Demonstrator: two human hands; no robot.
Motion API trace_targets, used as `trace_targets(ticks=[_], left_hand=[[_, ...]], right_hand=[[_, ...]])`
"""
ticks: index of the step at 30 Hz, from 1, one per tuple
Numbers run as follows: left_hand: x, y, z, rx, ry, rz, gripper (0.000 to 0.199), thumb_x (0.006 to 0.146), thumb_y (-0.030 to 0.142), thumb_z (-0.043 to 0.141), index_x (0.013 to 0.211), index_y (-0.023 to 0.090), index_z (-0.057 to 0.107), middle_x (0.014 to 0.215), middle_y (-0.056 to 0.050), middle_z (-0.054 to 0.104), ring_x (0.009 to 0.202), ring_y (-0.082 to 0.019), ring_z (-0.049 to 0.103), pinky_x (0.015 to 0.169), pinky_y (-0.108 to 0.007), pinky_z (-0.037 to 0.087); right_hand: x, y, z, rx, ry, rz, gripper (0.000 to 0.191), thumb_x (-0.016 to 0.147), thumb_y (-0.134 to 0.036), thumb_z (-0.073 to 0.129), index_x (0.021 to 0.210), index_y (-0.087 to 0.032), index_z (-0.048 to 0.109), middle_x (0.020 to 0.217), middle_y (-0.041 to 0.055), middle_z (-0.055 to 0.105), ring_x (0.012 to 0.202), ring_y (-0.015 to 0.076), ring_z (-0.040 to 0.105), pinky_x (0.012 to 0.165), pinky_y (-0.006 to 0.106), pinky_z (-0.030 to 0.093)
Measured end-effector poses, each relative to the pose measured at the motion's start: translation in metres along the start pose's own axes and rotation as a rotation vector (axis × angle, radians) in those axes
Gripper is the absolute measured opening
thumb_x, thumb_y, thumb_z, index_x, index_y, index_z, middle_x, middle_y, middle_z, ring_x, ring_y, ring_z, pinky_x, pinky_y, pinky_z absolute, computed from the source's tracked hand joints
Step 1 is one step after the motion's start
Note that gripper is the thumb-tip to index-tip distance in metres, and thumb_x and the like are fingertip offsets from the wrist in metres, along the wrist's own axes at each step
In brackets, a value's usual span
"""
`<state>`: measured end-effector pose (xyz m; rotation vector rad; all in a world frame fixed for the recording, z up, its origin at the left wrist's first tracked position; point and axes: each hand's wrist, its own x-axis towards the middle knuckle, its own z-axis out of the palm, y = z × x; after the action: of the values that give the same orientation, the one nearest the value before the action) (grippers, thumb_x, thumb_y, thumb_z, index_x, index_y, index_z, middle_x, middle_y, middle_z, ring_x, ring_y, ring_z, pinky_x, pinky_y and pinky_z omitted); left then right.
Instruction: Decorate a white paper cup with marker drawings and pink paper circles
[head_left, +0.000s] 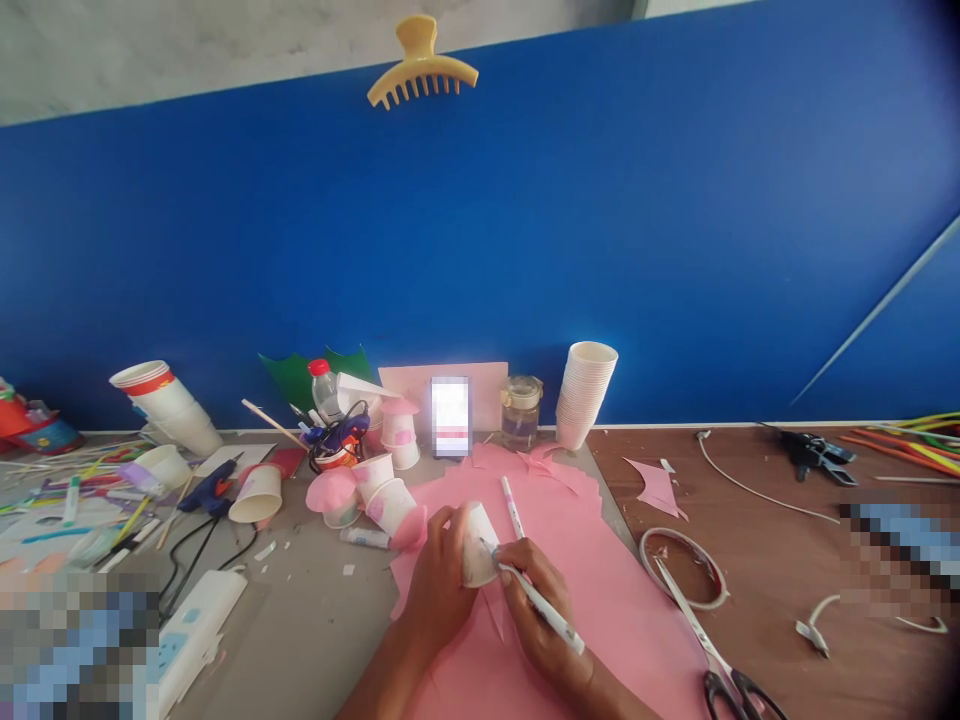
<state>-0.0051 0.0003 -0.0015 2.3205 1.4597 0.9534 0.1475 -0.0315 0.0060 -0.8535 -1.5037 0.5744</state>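
Here we go: a deep blue wall panel (pixel 480 230) fills the background, and below it runs a tabletop (pixel 757 560), part brown board, part grey surface, scattered with craft supplies. Dead centre, a big sheet of pink paper (pixel 622 590) lies spread out, and that's where the action is! The left hand (pixel 442 570) is wrapped firmly around a white paper cup (pixel 480 545), holding it tilted just above the sheet. The right hand (pixel 540 600) is grasping a white marker pen (pixel 544 608), its tip right up against the cup's wall. Over on the right, long steel scissors with black handles (pixel 694 620) rest on the brown board beside a ring of white tape (pixel 682 567). Behind the sheet stands a tall stack of white paper cups (pixel 586 395), with a small glass jar (pixel 521 412) next to it. To the left, pink-patched paper cups (pixel 390 505) cluster not far from a blue glue gun (pixel 210 490). And a second slim marker (pixel 512 505) lies on the pink paper, just past the right hand.
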Motion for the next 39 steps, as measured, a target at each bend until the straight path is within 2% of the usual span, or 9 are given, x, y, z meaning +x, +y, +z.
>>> trace_targets(ticks=[4,8,16,25,30,35,39], left_hand=[[0.0005,0.0002,-0.0004,-0.003,-0.010,-0.002,0.058,0.080,0.016,0.048,0.135,0.015,0.029,0.125,-0.018,0.038,0.111,-0.027,0.050,0.084,-0.042,0.050],[0.0008,0.0004,0.0001,-0.005,0.013,-0.001,0.055,0.082,0.018,0.048,0.134,0.016,0.031,0.125,-0.017,0.038,0.110,-0.026,0.050,0.083,-0.039,0.051],[-0.0018,-0.0045,0.0031,0.025,0.023,0.010,0.058,0.083,0.018,0.048,0.136,0.016,0.025,0.124,-0.018,0.038,0.111,-0.027,0.051,0.081,-0.039,0.051],[-0.0018,-0.0056,0.0025,-0.001,0.004,0.000,0.065,0.084,0.019,0.047,0.141,0.019,0.016,0.127,-0.018,0.036,0.117,-0.029,0.046,0.088,-0.045,0.048],[-0.0012,-0.0039,0.0019,0.004,0.009,0.001,0.065,0.083,0.017,0.047,0.141,0.017,0.019,0.126,-0.018,0.038,0.114,-0.027,0.048,0.086,-0.041,0.050],[-0.0018,-0.0042,0.0030,0.044,0.017,0.019,0.064,0.083,0.017,0.047,0.141,0.016,0.019,0.126,-0.018,0.038,0.114,-0.027,0.048,0.087,-0.041,0.049],[-0.0023,-0.0057,0.0041,0.041,0.023,0.014,0.063,0.084,0.016,0.046,0.141,0.016,0.019,0.127,-0.018,0.038,0.113,-0.027,0.048,0.086,-0.041,0.049]], right_hand=[[0.0011,-0.0020,0.0001,-0.007,-0.002,-0.020,0.013,0.089,-0.016,0.045,0.094,-0.021,0.056,0.078,0.0034,0.057,0.067,0.0159,0.055,0.061,0.028,0.046],[0.0007,0.0015,0.0007,-0.029,0.026,0.030,0.011,0.089,-0.018,0.045,0.092,-0.020,0.056,0.075,0.0020,0.055,0.063,0.0146,0.053,0.057,0.026,0.045],[0.0024,0.0043,0.0014,-0.036,0.043,0.040,0.011,0.089,-0.021,0.046,0.092,-0.020,0.056,0.075,0.0023,0.056,0.062,0.0150,0.055,0.056,0.026,0.045],[0.0012,-0.0015,0.0019,-0.013,0.045,-0.007,0.011,0.088,-0.019,0.045,0.091,-0.021,0.056,0.076,0.0028,0.057,0.065,0.0156,0.055,0.059,0.027,0.046],[0.0009,-0.0029,0.0019,-0.003,0.026,-0.001,0.011,0.089,-0.019,0.045,0.091,-0.021,0.055,0.077,0.0029,0.058,0.067,0.0157,0.056,0.062,0.027,0.047],[0.0016,-0.0031,0.0013,-0.029,0.061,0.032,0.010,0.090,-0.021,0.045,0.092,-0.020,0.055,0.073,0.0016,0.055,0.060,0.0141,0.052,0.055,0.025,0.045],[0.0030,-0.0033,0.0017,-0.028,0.055,0.018,0.011,0.090,-0.021,0.045,0.091,-0.020,0.056,0.073,0.0016,0.056,0.062,0.0141,0.053,0.056,0.025,0.046]])
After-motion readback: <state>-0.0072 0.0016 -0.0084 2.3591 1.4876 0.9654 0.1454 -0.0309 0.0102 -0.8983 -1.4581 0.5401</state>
